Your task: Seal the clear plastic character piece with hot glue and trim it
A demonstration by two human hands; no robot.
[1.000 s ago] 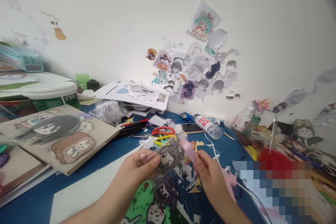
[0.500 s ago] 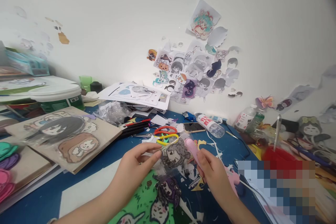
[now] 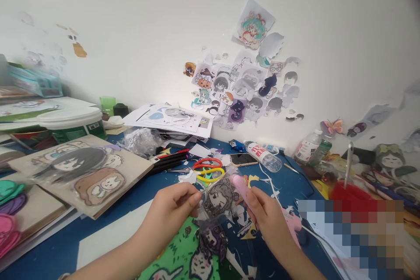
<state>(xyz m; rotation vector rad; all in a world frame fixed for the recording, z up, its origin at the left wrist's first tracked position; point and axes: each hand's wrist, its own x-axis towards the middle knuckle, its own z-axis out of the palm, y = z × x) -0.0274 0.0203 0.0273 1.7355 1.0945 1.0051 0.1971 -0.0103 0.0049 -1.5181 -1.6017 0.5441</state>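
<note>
My left hand (image 3: pixel 173 208) pinches the left edge of a grey cartoon cutout (image 3: pixel 219 197) covered in clear film. Closed around a pink pen-shaped tool (image 3: pixel 241 188), my right hand (image 3: pixel 267 212) keeps the tool's rounded tip by the cutout's upper right edge. Whether the tip touches the film, I cannot tell. Just below lies a purple character cutout (image 3: pixel 212 241) on a green drawn sheet (image 3: pixel 179 245). Beyond my hands are looped yellow handles (image 3: pixel 211 179) and red handles (image 3: pixel 207 164), apparently of scissors. A pink glue gun (image 3: pixel 293 223) is partly hidden behind my right wrist.
Paper scraps litter the blue table (image 3: pixel 124 210). Behind them lie a phone (image 3: pixel 244 159), a plastic bottle (image 3: pixel 262 156) and black pens (image 3: pixel 169 162). A board with cartoon pictures (image 3: pixel 138 164) and a white-lidded tub (image 3: pixel 75 118) stand left. A red container (image 3: pixel 349 194) stands right.
My left hand has shifted its grip on the film, its fingers now more curled. The grey cutout has turned slightly and shows more fully. My right hand has barely moved.
</note>
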